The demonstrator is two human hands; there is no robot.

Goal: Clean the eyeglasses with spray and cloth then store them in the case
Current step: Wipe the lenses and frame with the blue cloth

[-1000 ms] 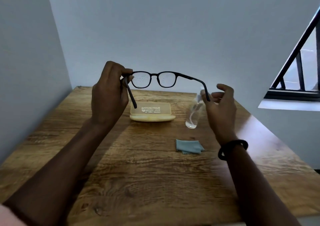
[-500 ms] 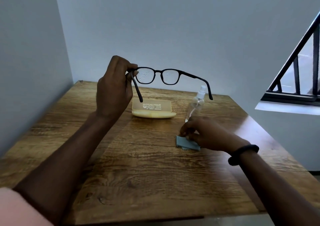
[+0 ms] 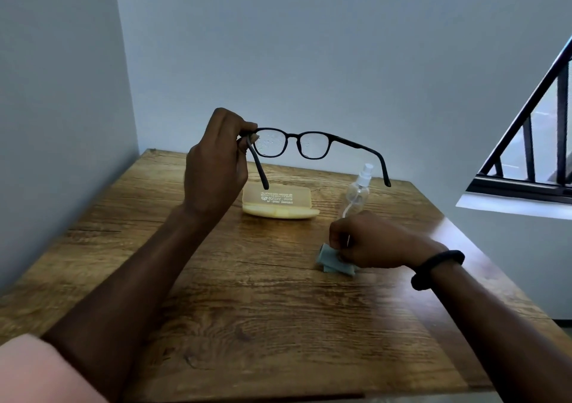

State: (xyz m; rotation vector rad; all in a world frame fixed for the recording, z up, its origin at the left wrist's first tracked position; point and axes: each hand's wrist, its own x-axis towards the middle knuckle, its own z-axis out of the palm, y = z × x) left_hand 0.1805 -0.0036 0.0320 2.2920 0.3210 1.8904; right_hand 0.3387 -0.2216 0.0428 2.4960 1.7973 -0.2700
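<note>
Cloth [image 3: 333, 262] half hidden under right hand [image 3: 371, 241]; spray bottle [image 3: 359, 187] base behind it; case [image 3: 278, 197] print unreadable.

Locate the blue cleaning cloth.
In the head view, the blue cleaning cloth lies on the wooden table, right of centre, pinched under the right hand, in front of the spray bottle.

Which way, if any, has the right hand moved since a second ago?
Yes. The right hand dropped from near the top of the spray bottle to the table in front of it, where it grips the blue cloth.
</note>
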